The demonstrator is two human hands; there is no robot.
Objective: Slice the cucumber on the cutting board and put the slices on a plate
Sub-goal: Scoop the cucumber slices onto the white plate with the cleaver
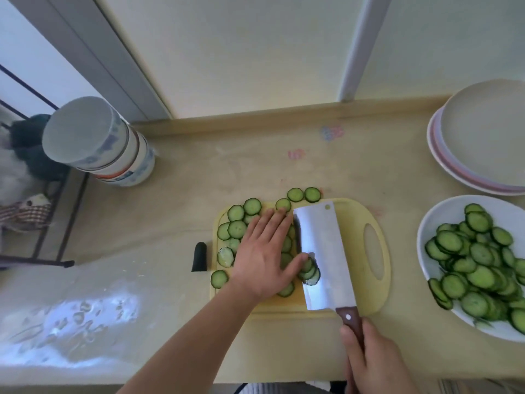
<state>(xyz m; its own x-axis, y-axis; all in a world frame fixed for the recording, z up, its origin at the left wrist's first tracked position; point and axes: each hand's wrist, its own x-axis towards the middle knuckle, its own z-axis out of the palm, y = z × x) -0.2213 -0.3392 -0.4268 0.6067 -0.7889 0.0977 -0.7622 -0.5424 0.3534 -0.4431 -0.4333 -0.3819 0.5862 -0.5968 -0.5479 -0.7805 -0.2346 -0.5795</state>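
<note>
A yellow cutting board (366, 211) lies in the middle of the counter with several cucumber slices (237, 228) spread over its left half. My left hand (264, 251) lies flat, fingers straight, on the slices, next to the blade. A steel cleaver (321, 251) lies tilted on the board, its edge against the slices, a few of which rest on the blade. My right hand (372, 356) grips the cleaver's wooden handle at the board's near edge. A white plate (443, 211) at the right holds a heap of cucumber slices (477, 260).
A dark cucumber end piece (199, 257) lies just left of the board. A stack of empty plates (483, 137) stands at the back right. Stacked upturned bowls (99, 143) stand at the back left beside a wire rack (34, 223). Two slices (304, 194) lie beyond the board.
</note>
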